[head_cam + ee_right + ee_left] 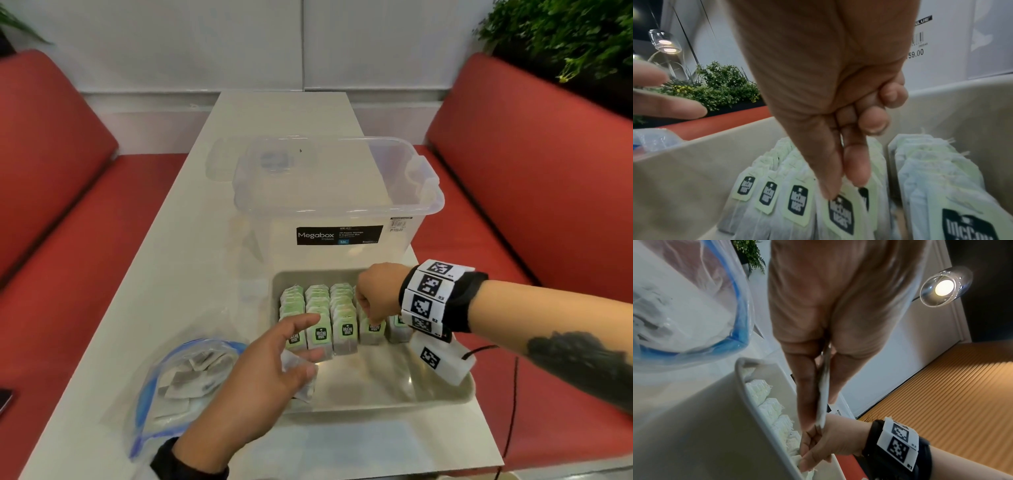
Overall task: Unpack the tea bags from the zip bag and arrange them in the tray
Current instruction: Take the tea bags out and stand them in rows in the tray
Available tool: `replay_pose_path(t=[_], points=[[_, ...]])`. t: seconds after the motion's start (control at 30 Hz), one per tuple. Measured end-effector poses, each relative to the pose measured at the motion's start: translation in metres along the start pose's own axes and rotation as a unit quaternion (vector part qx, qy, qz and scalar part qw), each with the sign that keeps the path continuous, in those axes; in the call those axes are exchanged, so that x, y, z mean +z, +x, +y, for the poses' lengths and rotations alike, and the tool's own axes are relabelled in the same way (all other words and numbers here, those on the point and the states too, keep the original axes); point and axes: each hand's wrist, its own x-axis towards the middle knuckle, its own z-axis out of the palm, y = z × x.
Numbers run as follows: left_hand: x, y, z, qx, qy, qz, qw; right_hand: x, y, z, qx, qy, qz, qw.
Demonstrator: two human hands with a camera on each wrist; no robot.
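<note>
The right hand's [375,294] fingers [856,164] pinch a white tea bag with pale green tag [840,211] in the fourth row of the shallow beige tray [394,397]. The left hand [260,387], fingers loosely extended, holds another white paper tea bag [301,377] at the tray's near-left corner. The clear blue-zippered zip bag [171,383] lies left on the white counter [164,274].

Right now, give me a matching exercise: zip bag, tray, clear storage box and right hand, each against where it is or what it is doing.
Things:
1. zip bag
2. tray
3. clear storage box
4. right hand

States:
A. behind the tray, open-topped
B. pinching a tea bag in the rows
C. lying left of the tray, tea bags left inside
D. holds rows of upright tea bags

Pairs: 1-C, 2-D, 3-A, 4-B
</note>
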Motion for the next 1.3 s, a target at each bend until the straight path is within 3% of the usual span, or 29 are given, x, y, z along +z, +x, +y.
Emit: replay_pose_path(t=[0.4,0.53,0.63,0.77,0.87,1.07,1.3], points=[[-0.003,0.004,-0.009,0.004,0.002,-0.009,1.000,-0.002,0.004,0.002,0.002,-0.007,-0.006,1.000],[-0.005,0.009,-0.011,-0.001,-0.008,-0.032,0.999,-0.010,-0.010,-0.001,-0.010,0.035,0.070,0.997],[-0.007,0.012,-0.007,-0.001,0.019,-0.057,0.998,-0.016,-0.029,-0.017,-0.079,0.167,0.108,0.977],[-0.006,0.016,0.003,-0.007,0.106,-0.056,0.993,-0.017,-0.051,-0.046,-0.156,0.291,0.071,0.941],[-0.005,0.015,0.008,0.002,0.140,-0.052,0.989,-0.011,-0.052,-0.052,-0.149,0.315,0.094,0.933],[-0.002,0.013,0.013,0.003,0.144,-0.058,0.988,-0.004,-0.060,-0.052,-0.158,0.437,0.115,0.878],[0.001,0.015,0.012,0.048,0.062,-0.056,0.995,-0.008,-0.066,-0.048,-0.193,0.485,0.098,0.847]])
